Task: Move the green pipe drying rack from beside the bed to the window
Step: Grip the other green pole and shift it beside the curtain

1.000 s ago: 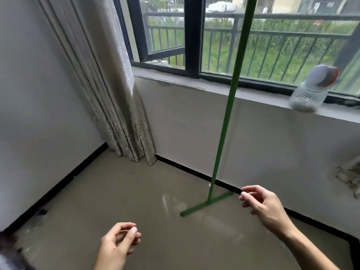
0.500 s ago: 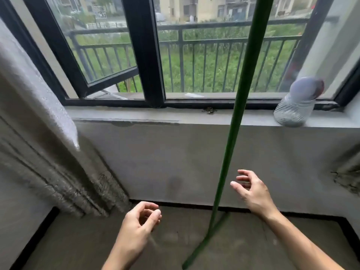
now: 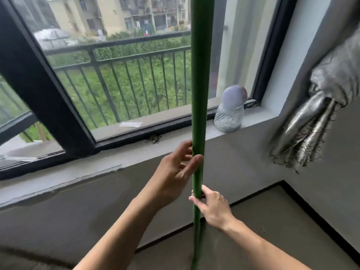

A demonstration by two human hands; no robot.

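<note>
The green pipe drying rack (image 3: 199,84) shows as one upright green pole running from the top of the view down to the floor, right in front of the window (image 3: 120,80). My left hand (image 3: 175,172) wraps the pole from the left at sill height, thumb across its front. My right hand (image 3: 211,205) grips the same pole just below, fingers curled around it from the right. The rack's top and its foot are out of view.
A clear plastic bottle (image 3: 230,112) with a pale cap lies tilted on the grey window sill (image 3: 253,121) just right of the pole. A bunched grey curtain (image 3: 315,121) hangs at the right wall. A black window frame post (image 3: 39,88) slants at left. Black skirting edges the floor.
Both hands were open and apart from the pole; they have now closed on it, left above right. The view has swung right and closer to the window.
</note>
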